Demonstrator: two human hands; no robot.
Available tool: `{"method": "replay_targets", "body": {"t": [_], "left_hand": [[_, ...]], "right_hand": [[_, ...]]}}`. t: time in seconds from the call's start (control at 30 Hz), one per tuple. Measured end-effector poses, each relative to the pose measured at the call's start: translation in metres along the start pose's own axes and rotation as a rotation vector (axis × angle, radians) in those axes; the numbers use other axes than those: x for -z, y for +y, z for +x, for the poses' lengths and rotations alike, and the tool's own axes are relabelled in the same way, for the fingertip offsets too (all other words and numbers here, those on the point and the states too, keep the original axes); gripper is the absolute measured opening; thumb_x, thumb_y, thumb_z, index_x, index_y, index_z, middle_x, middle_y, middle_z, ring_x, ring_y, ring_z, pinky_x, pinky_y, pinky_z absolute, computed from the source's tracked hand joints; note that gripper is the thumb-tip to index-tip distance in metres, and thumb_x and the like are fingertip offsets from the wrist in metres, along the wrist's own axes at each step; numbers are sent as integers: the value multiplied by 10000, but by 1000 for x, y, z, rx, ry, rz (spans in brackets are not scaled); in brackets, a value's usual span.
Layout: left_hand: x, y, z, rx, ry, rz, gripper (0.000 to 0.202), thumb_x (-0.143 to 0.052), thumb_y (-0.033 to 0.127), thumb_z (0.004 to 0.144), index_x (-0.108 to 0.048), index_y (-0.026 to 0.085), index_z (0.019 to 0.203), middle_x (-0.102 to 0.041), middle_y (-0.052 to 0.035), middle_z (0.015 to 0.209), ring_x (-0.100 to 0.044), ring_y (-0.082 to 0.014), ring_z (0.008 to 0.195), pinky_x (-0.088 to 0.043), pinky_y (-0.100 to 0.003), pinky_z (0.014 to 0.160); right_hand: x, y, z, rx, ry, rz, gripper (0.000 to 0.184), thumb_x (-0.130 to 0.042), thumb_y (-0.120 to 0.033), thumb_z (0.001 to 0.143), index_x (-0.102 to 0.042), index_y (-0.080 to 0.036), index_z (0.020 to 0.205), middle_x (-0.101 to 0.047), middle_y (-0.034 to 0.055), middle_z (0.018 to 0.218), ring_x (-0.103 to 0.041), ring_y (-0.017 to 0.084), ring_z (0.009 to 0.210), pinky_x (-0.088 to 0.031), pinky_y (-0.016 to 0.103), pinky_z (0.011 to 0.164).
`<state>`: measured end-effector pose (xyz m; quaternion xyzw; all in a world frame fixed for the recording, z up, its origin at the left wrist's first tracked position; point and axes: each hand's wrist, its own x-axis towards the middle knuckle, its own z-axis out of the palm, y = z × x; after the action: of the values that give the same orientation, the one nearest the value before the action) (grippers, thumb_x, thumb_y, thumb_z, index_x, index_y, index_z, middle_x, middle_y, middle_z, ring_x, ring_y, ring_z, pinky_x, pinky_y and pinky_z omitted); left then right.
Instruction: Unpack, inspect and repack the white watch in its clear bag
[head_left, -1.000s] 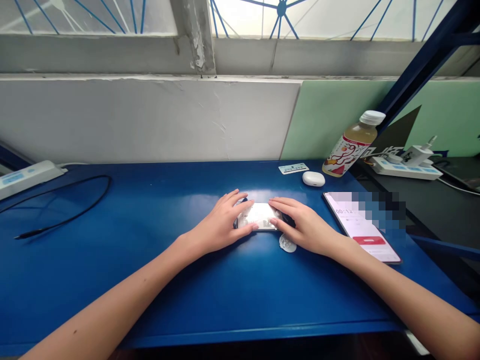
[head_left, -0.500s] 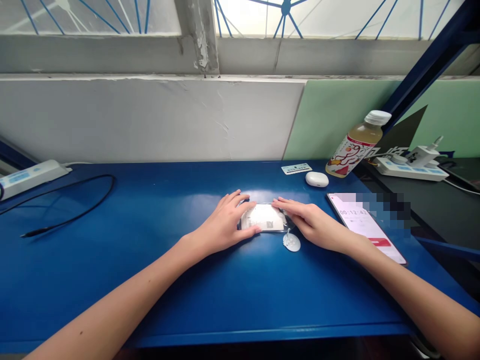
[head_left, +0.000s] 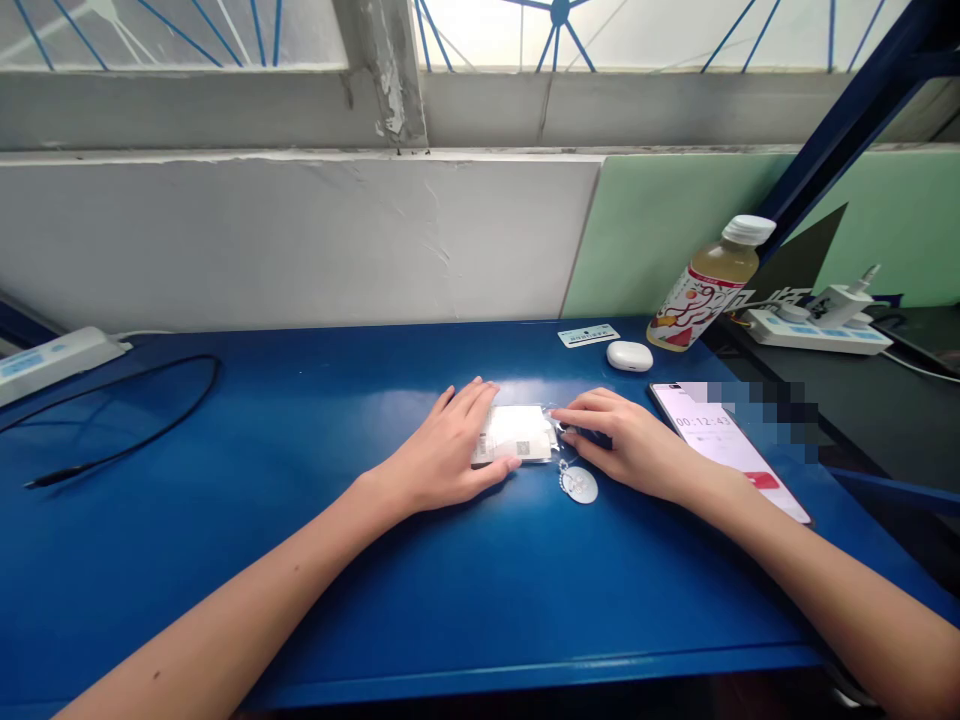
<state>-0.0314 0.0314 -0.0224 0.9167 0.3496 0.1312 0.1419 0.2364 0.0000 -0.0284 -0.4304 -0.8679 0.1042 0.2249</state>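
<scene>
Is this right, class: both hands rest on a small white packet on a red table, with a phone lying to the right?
Not quite. The table is blue, not red, as the head view shows. The rest holds: the left hand and right hand rest on the small white packet, and the phone lies to the right.

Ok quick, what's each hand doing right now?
Left hand: open, fingers resting flat on the clear packet.
Right hand: fingertips pinching the packet's right edge.
</scene>
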Motion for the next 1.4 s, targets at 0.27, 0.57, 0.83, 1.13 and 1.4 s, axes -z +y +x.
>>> {"method": "replay_targets", "body": {"t": [0.27, 0.57, 0.83, 1.13, 1.4], "left_hand": [[-2, -2, 3, -16, -22, -15, 568, -486, 538, 960, -423, 166, 1385, -462, -171, 1475, -220, -331, 1479, -189, -566, 1178], [-1, 1, 3, -35, -12, 35, 564, -529, 519, 945, -432, 157, 1368, -494, -183, 1439, -319, -345, 1433, -223, -571, 1160], [6, -5, 3, -22, 13, 66, 542, -514, 522, 950, -456, 150, 1339, -512, -175, 1420, -362, -348, 1404, -267, -558, 1141], [3, -2, 3, -79, 57, 32, 471, -489, 495, 965, -494, 134, 1268, -556, -198, 1337, -498, -335, 1274, -355, -534, 1088], [5, -1, 1, -92, 42, -35, 478, -574, 458, 937, -482, 151, 1291, -546, -175, 1323, -494, -310, 1244, -434, -453, 1021]], "right_hand": [[4, -5, 0, -30, -19, -16, 396, -598, -362, 921, -609, -192, 1279, -692, 110, 987, -619, 289, 946, -546, 464, 820], [1, -8, 2, 43, 76, -63, 188, -595, -303, 924, -718, -214, 1035, -571, 134, 1340, -508, 316, 1265, -482, 519, 1017], [33, 10, -2, 36, -22, -138, 170, -613, -336, 911, -727, -225, 969, -606, 114, 1315, -526, 339, 1263, -476, 545, 1014], [18, -2, -3, -36, -20, -67, 350, -591, -404, 916, -639, -222, 1212, -533, 147, 1381, -547, 308, 1240, -498, 481, 1004], [3, -9, 2, -1, -19, -43, 216, -542, -312, 953, -650, -181, 1088, -547, 172, 1376, -561, 307, 1217, -503, 468, 979]]}}
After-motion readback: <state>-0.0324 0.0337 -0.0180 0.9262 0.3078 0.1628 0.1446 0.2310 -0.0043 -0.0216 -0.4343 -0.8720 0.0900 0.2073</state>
